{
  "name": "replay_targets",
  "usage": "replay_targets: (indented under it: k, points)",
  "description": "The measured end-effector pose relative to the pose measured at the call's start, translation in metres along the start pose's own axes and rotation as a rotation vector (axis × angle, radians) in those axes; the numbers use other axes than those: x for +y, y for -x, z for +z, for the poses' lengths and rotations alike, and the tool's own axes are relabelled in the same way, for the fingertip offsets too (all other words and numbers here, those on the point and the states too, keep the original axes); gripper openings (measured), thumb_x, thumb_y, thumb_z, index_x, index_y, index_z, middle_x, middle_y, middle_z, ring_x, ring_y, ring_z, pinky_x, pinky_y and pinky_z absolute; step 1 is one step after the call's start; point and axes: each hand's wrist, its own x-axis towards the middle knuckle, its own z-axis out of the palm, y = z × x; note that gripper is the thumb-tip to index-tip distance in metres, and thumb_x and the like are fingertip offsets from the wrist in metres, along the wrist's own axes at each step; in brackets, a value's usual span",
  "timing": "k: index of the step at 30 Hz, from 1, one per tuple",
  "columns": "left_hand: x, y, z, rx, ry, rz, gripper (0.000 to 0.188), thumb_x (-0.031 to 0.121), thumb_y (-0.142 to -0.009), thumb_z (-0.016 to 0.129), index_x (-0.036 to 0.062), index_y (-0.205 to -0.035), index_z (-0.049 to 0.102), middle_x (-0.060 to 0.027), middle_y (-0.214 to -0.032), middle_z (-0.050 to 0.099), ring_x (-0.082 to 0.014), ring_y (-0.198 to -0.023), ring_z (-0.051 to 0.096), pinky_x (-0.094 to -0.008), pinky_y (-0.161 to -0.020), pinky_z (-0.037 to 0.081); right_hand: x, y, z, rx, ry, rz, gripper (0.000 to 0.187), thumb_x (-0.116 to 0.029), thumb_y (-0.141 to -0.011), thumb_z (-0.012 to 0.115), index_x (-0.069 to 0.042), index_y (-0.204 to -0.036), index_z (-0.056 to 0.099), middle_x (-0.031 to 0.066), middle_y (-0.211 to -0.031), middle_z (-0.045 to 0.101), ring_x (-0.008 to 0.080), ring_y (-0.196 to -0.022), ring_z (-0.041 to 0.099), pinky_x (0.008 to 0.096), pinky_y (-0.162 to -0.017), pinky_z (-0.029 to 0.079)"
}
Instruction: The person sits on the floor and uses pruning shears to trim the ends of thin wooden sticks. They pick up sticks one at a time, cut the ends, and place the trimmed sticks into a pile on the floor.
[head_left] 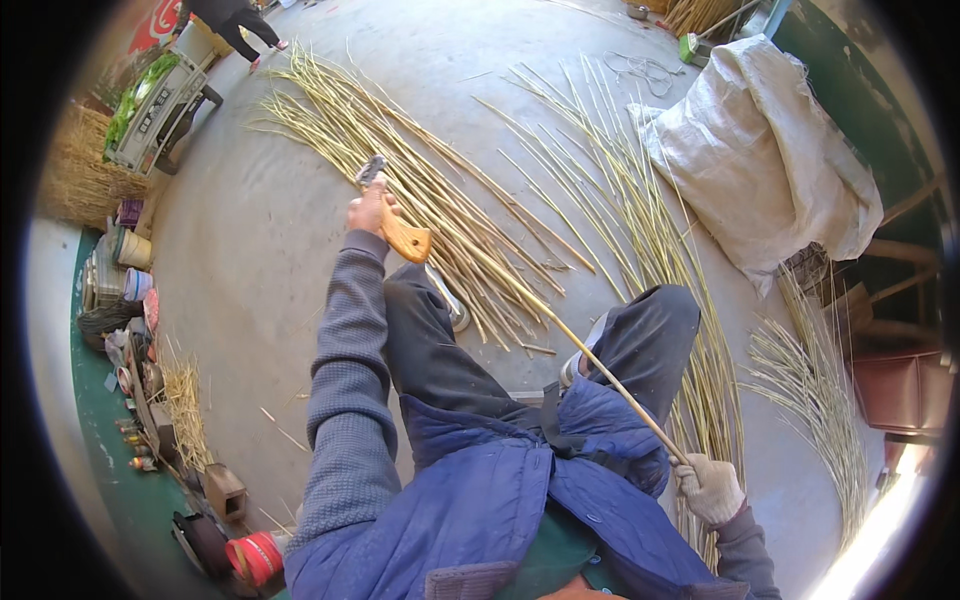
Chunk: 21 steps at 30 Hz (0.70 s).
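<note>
My left hand (368,212), bare and closed, grips a tool with a curved wooden handle (407,241). A dark metal part of that tool sticks out past my fingers; its exact kind I cannot make out. My right hand (711,490) wears a pale knitted glove and is closed around the thick end of a long thin rod (630,398). The rod slants up and left between my knees toward a pile of similar rods (440,215) on the floor, where its far part blends in. My left hand is over this pile's left side.
Another bundle of greenish rods (650,240) lies to the right, passing beside my right knee. Beyond it are a white woven sack (765,150) and a smaller rod bundle (815,385). Clutter and a wooden block (224,491) line the left wall. A person (235,22) stands near a parked vehicle (158,118).
</note>
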Motion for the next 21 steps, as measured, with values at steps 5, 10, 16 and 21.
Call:
replay_targets:
  k: [5, 10, 16, 21]
  points:
    - [-0.037, 0.106, 0.089, -0.258, -0.099, -0.113, 0.03, 0.034, -0.1, 0.076, 0.005, -0.1, 0.068, -0.0043, -0.077, 0.064, -0.0127, -0.06, 0.063, -0.0268, -0.052, 0.054, -0.074, -0.061, -0.011, -0.126, -0.244, 0.135, 0.033, -0.026, -0.107, 0.061, -0.002, -0.129, 0.068, 0.0076, -0.078, 0.074, 0.0124, -0.07, 0.072, 0.0302, -0.066, 0.059]
    - [-0.068, 0.199, 0.145, -0.409, -0.008, -0.268, 0.025, 0.031, -0.103, 0.072, 0.006, -0.099, 0.07, -0.0023, -0.075, 0.062, -0.0102, -0.057, 0.058, -0.0245, -0.052, 0.053, -0.112, -0.152, 0.001, 0.102, 0.12, -0.314, 0.028, -0.029, -0.108, 0.059, -0.004, -0.118, 0.066, 0.0124, -0.07, 0.068, 0.0287, -0.066, 0.073, 0.0382, -0.062, 0.057]
    - [-0.069, 0.086, 0.085, -0.155, -0.028, -0.14, 0.032, 0.032, -0.099, 0.076, 0.0021, -0.093, 0.067, -0.0071, -0.074, 0.065, -0.0149, -0.057, 0.064, -0.029, -0.052, 0.058, -0.052, -0.087, 0.007, 0.18, 0.551, -0.389, 0.018, -0.024, -0.107, 0.057, -0.009, -0.103, 0.066, 0.0105, -0.06, 0.061, 0.0307, -0.055, 0.068, 0.0446, -0.05, 0.051]
    - [-0.018, -0.031, 0.003, 0.05, 0.009, -0.018, 0.027, 0.022, -0.097, 0.079, -0.0003, -0.091, 0.064, -0.0098, -0.073, 0.062, -0.0192, -0.055, 0.06, -0.034, -0.048, 0.055, 0.045, 0.01, -0.016, 0.322, 0.688, -0.139, 0.009, -0.014, -0.092, 0.062, -0.012, -0.089, 0.07, 0.0126, -0.068, 0.064, 0.0351, -0.062, 0.065, 0.0464, -0.056, 0.05]
